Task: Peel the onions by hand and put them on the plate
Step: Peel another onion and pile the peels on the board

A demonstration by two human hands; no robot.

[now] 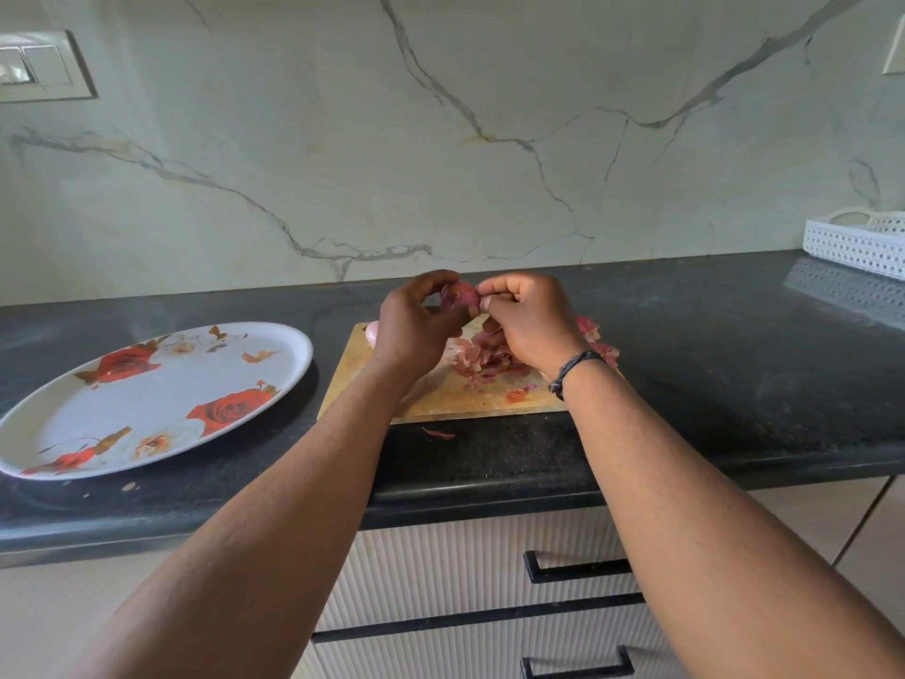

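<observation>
Onion (pixel 459 295) reddish-purple, skin partly on; w/ both hands.

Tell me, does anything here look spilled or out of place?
One scrap of onion skin has landed on the dark counter, just off the front edge of the cutting board. The rest of the peels lie heaped on the board.

Black counter (pixel 685 365) w/ plate (pixel 63 458), board (pixel 440 399), basket (pixel 852 247).
</observation>
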